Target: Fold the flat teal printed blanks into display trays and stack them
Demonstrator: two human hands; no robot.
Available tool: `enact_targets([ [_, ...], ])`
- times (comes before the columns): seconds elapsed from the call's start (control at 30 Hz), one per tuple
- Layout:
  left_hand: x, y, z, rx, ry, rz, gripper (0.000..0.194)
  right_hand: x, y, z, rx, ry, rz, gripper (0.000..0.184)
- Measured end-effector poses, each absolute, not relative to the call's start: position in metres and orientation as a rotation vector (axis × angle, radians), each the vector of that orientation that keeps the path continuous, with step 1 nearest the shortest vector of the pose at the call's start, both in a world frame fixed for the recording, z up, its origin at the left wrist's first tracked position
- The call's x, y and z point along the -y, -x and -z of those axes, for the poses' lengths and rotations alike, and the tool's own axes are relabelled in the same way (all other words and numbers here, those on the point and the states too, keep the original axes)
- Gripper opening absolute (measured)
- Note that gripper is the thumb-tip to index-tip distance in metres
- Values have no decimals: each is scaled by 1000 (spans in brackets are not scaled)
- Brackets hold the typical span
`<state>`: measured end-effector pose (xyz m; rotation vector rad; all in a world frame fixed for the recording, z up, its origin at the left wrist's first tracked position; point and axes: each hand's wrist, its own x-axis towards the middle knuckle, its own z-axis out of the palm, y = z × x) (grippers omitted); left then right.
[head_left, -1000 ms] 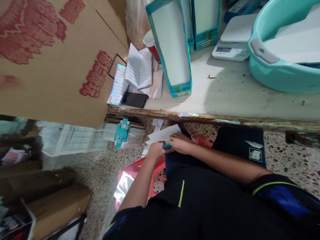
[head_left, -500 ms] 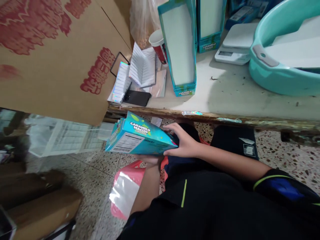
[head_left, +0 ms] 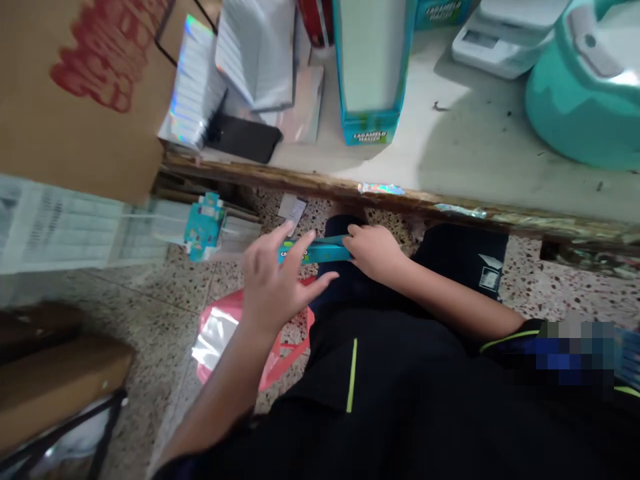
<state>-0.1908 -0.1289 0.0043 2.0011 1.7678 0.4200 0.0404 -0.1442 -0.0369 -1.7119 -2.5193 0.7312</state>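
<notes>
- Your right hand (head_left: 375, 252) is clenched around the right end of a flattened-looking teal Caramelo carton (head_left: 315, 252), fingers wrapped over it, so that's a real grip.
- The carton sits edge-on to you, roughly level, just above your lap and a bit left of your black shorts (head_left: 460, 250).
- Your left hand (head_left: 273, 280) is open with the fingers spread, right by the carton's left end. It isn't grasping anything, though I can't tell if the fingertips (head_left: 291, 230) actually touch the carton.
- Just beyond your hands is the worn wooden table edge (head_left: 350, 181).
- On the table, far side: an upright teal display box (head_left: 370, 60) with its label facing you, a white digital scale (head_left: 500, 47) to the right, and a teal plastic basin (head_left: 585, 113) at the far right.
- Far left on the table, a black phone (head_left: 243, 139) lies beside shiny holographic packets (head_left: 193, 93), under a cardboard box with red print (head_left: 75, 87).
- Down on the speckled terrazzo floor (head_left: 165, 293), a pink plastic bag (head_left: 220, 340) lies near your left arm.
- A small teal box (head_left: 204, 227) sits on clear sleeves to the left.
</notes>
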Motion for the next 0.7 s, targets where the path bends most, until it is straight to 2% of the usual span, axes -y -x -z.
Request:
enact_targets([
  [0.07, 125, 183, 25, -1376, -2418, -51, 48, 149, -36, 50, 2596, 1675, -749, 18],
  [0.13, 120, 181, 61, -1116, -2599, 302, 38, 154, -30, 64, 2643, 1632, -839, 29],
  [0.2, 120, 185, 91, -1050, -2639, 482, 31, 158, -26, 75, 2651, 1632, -931, 47],
  [0.27, 124, 191, 109, -1080, -2648, 503, 29, 159, -23, 82, 2632, 1661, -951, 56],
  [0.4, 133, 197, 118, -1229, -2609, 405, 36, 161, -21, 84, 2579, 1740, -939, 41],
  [0.53, 131, 192, 122, -1192, -2505, 501, 46, 165, -13, 79, 2608, 1804, -965, 31],
  [0.7, 130, 191, 130, -1177, -2416, 665, 48, 173, -2, 74, 2712, 1711, -1063, 30],
])
